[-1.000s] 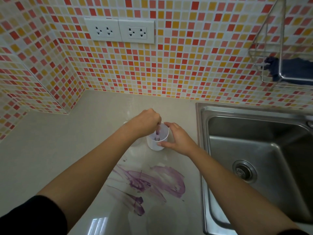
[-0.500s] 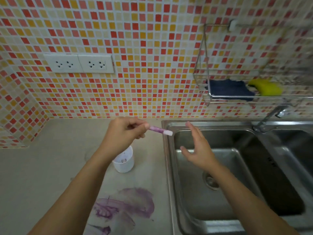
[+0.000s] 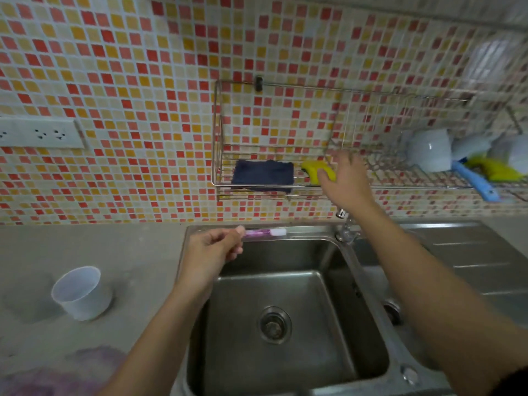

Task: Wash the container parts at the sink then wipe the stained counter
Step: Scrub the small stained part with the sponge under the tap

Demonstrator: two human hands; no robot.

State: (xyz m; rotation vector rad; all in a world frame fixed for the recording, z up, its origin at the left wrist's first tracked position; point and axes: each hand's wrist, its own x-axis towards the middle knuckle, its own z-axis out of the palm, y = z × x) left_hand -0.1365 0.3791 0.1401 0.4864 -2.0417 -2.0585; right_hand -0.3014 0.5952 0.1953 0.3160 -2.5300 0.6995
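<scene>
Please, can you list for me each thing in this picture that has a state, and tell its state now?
Left hand: shut on the purple-stained white stick, above the steel sink basin.
Right hand: open, touching the yellow sponge in the wire wall rack.
White plastic cup: upright on the counter, apart from both hands.
Dark blue cloth: lying in the rack.
Purple stain: unwiped.
Sink basin: no water visible.

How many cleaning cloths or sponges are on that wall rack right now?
2. A dark blue cloth lies at the rack's left end; a yellow sponge sits just right of it, under the right hand. Blurred yellow items farther right are unclear.
</scene>
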